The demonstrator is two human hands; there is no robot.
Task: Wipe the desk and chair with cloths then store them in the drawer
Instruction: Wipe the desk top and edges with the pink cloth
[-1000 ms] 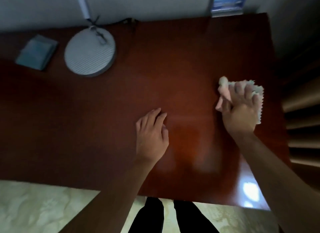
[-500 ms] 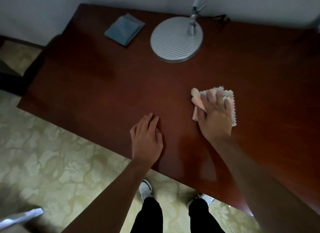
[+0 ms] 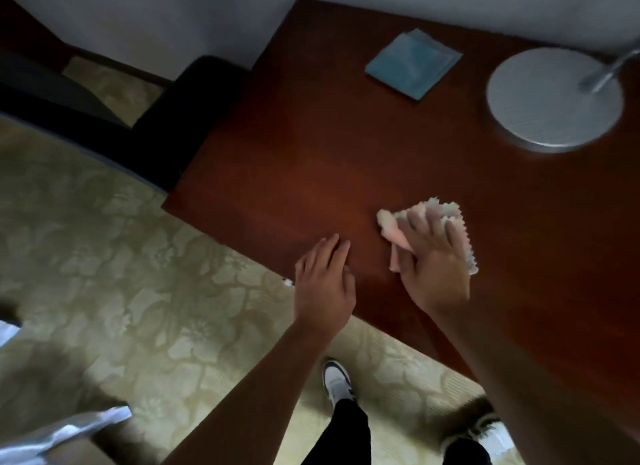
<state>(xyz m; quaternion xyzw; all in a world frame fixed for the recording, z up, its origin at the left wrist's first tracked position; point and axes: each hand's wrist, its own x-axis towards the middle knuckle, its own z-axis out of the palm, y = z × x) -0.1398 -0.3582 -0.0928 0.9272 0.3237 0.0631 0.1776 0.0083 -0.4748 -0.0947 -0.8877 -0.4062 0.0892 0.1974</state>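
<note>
A pink cloth [image 3: 391, 227] with a zigzag edge lies on the dark red wooden desk [image 3: 311, 159]. My right hand [image 3: 433, 260] presses flat on it with spread, straight fingers, near the desk's front edge. My left hand [image 3: 325, 284] rests palm down on the desk edge just left of the cloth, holding nothing. A folded blue cloth [image 3: 414, 64] lies at the back of the desk, apart from both hands. A dark chair [image 3: 162, 125] stands at the desk's left end, mostly in shadow.
A round grey lamp base [image 3: 554, 97] with its stem stands at the back right of the desk. Patterned yellow-green floor [image 3: 121, 274] spreads to the left and below. My shoes and dark trousers show under the desk's front edge. A white wall runs behind.
My right hand has slid the pink cloth leftward across the desk, closer to my left hand. My view has swung left, revealing the desk's left end and the chair.
</note>
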